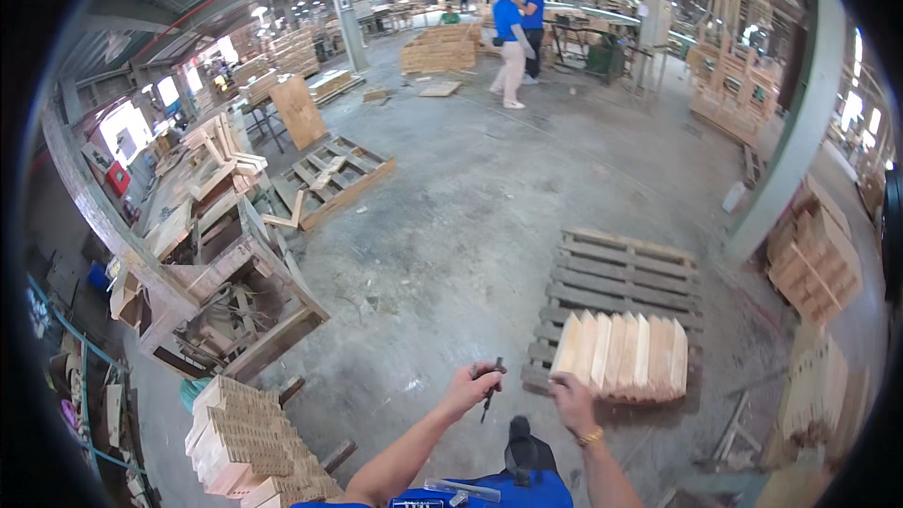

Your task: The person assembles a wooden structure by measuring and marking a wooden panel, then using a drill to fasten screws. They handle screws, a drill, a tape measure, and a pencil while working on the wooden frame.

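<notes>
Two bare hands reach forward from the lower edge, over a grey concrete floor (451, 226). The left hand (463, 391) pinches a slim dark tool (488, 400) between thumb and fingers, so that the tool stands at a slight tilt in the gap between the two hands, its lower end pointing down toward the floor. The right hand (575, 405), with a gold-coloured bracelet (590, 437) on its wrist, has its fingers bent near the lower left corner of a stack of pale wooden pieces (623, 356); whether it touches the wood or grips anything small, I cannot tell. Those pieces lie side by side, with pointed far ends, on the near part of a slatted wooden pallet (625, 275). Just below the hands a dark shoe (529, 452) shows, and a clear plastic piece (463, 488) lies against the blue shirt (550, 491). Toward the lower left, near the left forearm, is a tall pile of wood with rows of small holes (252, 440). Farther off, a worn wooden bench (306, 306) is on the left, and two people in blue tops (509, 17) are close together near the top.
</notes>
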Demonstrator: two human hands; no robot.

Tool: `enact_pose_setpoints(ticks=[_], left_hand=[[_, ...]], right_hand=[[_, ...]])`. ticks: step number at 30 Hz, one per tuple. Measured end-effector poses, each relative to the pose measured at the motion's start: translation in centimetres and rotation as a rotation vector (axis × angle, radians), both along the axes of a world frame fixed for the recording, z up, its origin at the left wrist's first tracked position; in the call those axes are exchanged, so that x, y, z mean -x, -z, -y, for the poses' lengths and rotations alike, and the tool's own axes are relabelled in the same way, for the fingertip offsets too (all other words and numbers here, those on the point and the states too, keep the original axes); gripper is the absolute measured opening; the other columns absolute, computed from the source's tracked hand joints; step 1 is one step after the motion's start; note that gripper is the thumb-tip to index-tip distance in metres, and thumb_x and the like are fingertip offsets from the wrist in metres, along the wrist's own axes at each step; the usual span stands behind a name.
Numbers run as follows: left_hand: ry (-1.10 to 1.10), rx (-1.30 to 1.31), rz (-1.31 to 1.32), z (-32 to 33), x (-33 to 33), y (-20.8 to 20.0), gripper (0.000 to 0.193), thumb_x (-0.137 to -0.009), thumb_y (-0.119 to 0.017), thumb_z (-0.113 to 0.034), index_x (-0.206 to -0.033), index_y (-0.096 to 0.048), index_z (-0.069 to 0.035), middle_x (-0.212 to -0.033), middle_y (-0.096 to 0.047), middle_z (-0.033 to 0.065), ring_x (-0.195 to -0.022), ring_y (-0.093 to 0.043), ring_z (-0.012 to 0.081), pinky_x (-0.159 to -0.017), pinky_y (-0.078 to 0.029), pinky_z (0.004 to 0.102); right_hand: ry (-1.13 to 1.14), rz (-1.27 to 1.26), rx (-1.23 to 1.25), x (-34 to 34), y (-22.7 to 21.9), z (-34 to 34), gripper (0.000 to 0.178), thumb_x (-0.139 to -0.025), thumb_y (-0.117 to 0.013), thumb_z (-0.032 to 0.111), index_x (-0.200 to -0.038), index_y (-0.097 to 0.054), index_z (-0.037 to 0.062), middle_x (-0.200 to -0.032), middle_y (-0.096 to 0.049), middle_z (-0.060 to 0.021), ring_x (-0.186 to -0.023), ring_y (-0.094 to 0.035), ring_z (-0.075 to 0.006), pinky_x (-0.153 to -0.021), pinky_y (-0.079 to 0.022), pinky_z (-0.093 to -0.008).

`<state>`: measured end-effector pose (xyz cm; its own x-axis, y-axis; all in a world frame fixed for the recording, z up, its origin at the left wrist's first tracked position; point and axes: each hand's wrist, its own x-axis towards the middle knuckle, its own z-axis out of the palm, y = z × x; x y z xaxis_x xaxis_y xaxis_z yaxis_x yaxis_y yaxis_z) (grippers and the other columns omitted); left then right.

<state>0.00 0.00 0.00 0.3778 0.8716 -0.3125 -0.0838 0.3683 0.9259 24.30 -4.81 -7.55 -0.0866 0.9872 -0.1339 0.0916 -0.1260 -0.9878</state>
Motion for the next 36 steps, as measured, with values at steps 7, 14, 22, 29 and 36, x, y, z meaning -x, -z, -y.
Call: enact_pose_setpoints(ticks=[7,14,22,29,36], left_hand=[[-0.505,-0.091,-0.038,-18.6,5.8,-4.9,0.017,-0.082,-0.058,-0.014,-0.094,-0.061,-0.002,-0.071,-0.061,0.0031,-0.049,-0.041,0.0038,-0.044,-0.030,0.0195],[-0.735,-0.092,0.060,-38.1,10.5,-0.6,0.015,-0.081,-0.058,-0.011,-0.090,-0.061,0.000,-0.070,-0.061,0.0052,-0.048,-0.042,0.0049,-0.043,-0.030,0.0198],[-0.499,-0.139,0.402,-67.3,13.2,-1.8,0.008,-0.080,-0.060,-0.005,-0.087,-0.058,-0.001,-0.073,-0.062,0.0098,-0.048,-0.048,0.0078,-0.041,-0.035,0.0195],[-0.358,-0.184,0.454,-93.6,13.3,-2.7,0.009,-0.081,-0.060,-0.006,-0.088,-0.056,-0.002,-0.074,-0.061,0.0069,-0.051,-0.048,0.0080,-0.044,-0.037,0.0197],[-0.513,-0.161,0.436,-115.5,17.8,-4.6,0.008,-0.082,-0.059,-0.007,-0.088,-0.057,-0.002,-0.071,-0.058,0.0033,-0.049,-0.048,0.0065,-0.043,-0.037,0.0186]], right_hand=[[-0.331,0.180,-0.373,13.1,-11.6,-28.3,0.020,-0.084,-0.055,0.014,-0.098,-0.066,0.0050,-0.084,-0.063,-0.0131,-0.074,-0.061,-0.0232,-0.066,-0.046,-0.0300],[-0.479,0.301,-0.506,18.8,-8.3,-50.7,0.019,-0.082,-0.058,0.015,-0.097,-0.066,0.0060,-0.086,-0.063,-0.0126,-0.075,-0.060,-0.0246,-0.066,-0.047,-0.0315],[-0.212,0.108,-0.432,22.2,-11.5,-75.5,0.015,-0.083,-0.058,0.011,-0.093,-0.065,0.0021,-0.084,-0.063,-0.0075,-0.068,-0.059,-0.0140,-0.062,-0.047,-0.0258],[0.000,-0.035,-0.509,23.6,-11.1,-98.8,0.015,-0.081,-0.058,0.006,-0.092,-0.064,-0.0008,-0.086,-0.063,-0.0109,-0.075,-0.062,-0.0194,-0.066,-0.048,-0.0280],[-0.154,0.048,-0.630,28.2,-13.4,-122.9,0.014,-0.079,-0.059,0.003,-0.092,-0.064,-0.0003,-0.088,-0.063,-0.0101,-0.077,-0.061,-0.0198,-0.067,-0.048,-0.0281]])
